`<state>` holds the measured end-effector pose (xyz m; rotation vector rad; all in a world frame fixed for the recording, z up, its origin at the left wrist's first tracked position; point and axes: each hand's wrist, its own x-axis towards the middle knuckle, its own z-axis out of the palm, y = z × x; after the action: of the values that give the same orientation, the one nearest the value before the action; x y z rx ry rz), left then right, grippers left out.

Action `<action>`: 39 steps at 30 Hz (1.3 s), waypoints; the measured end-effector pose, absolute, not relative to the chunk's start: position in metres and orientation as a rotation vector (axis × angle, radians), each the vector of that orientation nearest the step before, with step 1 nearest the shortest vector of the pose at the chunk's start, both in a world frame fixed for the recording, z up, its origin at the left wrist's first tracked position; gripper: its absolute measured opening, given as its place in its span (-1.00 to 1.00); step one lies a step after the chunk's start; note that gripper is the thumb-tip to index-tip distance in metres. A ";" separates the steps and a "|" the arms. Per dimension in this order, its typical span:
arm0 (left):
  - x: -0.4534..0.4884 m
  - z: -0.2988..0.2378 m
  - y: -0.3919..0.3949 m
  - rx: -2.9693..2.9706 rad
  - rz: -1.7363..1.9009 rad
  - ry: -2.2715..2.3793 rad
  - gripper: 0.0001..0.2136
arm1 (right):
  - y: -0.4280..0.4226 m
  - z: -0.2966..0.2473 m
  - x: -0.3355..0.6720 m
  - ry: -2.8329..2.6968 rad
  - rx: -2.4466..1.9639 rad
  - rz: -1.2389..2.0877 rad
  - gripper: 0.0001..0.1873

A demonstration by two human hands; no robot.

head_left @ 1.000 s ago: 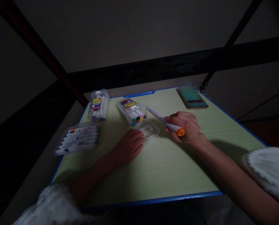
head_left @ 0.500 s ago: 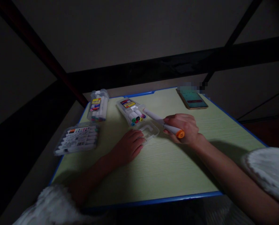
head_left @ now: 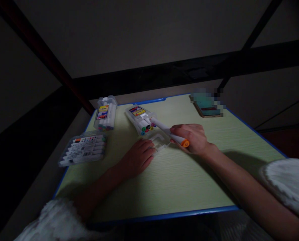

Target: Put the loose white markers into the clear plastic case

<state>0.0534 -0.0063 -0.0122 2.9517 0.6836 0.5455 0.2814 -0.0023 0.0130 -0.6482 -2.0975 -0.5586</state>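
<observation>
My right hand (head_left: 193, 139) pinches a white marker with an orange cap (head_left: 170, 133). The marker's far tip rests at the mouth of an open clear marker case (head_left: 139, 117) that holds several markers with coloured ends. The case's hinged lid (head_left: 159, 139) lies open toward me. My left hand (head_left: 138, 158) lies on the table with curled fingers touching the near edge of that lid.
The pale green table with a blue rim (head_left: 164, 214) also bears a second clear marker case (head_left: 104, 113) at the back left, a flat pack of markers (head_left: 84, 149) at the left edge, and a phone (head_left: 207, 107) at the back right. Dark bars cross behind.
My right hand has carried the orange-capped marker left and down, so its tip has gone from beside the open case to its mouth. The left hand has stayed on the lid.
</observation>
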 end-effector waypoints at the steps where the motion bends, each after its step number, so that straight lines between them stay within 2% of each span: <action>1: 0.053 -0.012 -0.006 2.950 0.545 0.688 -0.85 | -0.002 0.013 0.281 -2.107 -0.661 -0.562 -0.83; 20: 0.053 -0.012 -0.007 2.950 0.534 0.705 -0.84 | 0.004 0.006 0.279 -2.177 -0.697 -0.556 -0.82; 29: 0.054 -0.010 -0.008 2.958 0.535 0.699 -0.84 | 0.003 0.003 0.273 -2.223 -0.678 -0.519 -0.67; 39: 0.053 -0.013 -0.007 2.954 0.543 0.703 -0.83 | 0.004 -0.001 0.271 -2.239 -0.725 -0.464 -0.76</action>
<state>0.0531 -0.0068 -0.0132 2.9545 0.7034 0.5429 0.2707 0.0043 -0.0008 -0.7248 -2.2389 -0.4645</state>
